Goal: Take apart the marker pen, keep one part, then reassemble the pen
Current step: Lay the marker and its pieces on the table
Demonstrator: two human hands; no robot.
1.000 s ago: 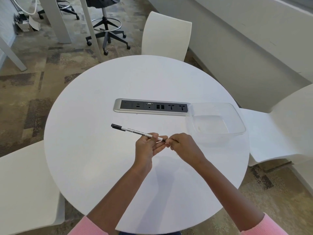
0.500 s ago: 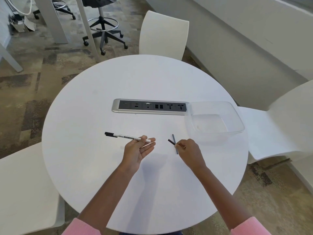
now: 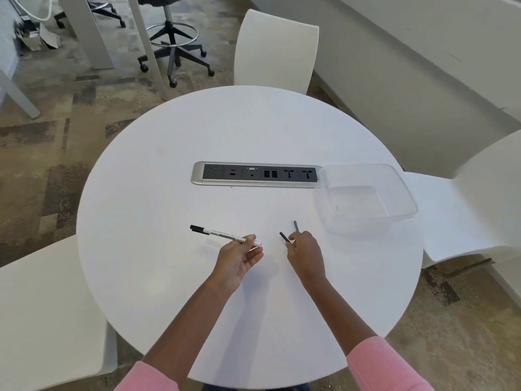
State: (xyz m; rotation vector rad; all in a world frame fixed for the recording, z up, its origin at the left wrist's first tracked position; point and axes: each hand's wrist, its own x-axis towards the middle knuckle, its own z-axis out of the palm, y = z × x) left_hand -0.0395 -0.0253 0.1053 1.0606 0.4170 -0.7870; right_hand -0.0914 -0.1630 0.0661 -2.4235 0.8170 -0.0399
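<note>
The white marker barrel (image 3: 225, 235), with its black cap at the far left end, rests across the fingers of my left hand (image 3: 238, 259), palm up, just above the round white table (image 3: 169, 292). My right hand (image 3: 303, 253) pinches two thin dark parts pulled from the pen: a short black end piece (image 3: 284, 237) pointing up-left and a grey ink stick (image 3: 296, 226) pointing up. The two hands are apart, about a hand's width between them.
A clear plastic container (image 3: 406, 193) stands right of my right hand, touching the grey power and socket strip (image 3: 256, 174) set in the table's middle. White chairs (image 3: 275, 46) stand at the far side, left and right. A rolling stool is on the carpet behind.
A second ago both hands met at the pen's right end. The right hand has pulled out the dark parts and drawn away to the right; the left hand kept the barrel and moved left.
</note>
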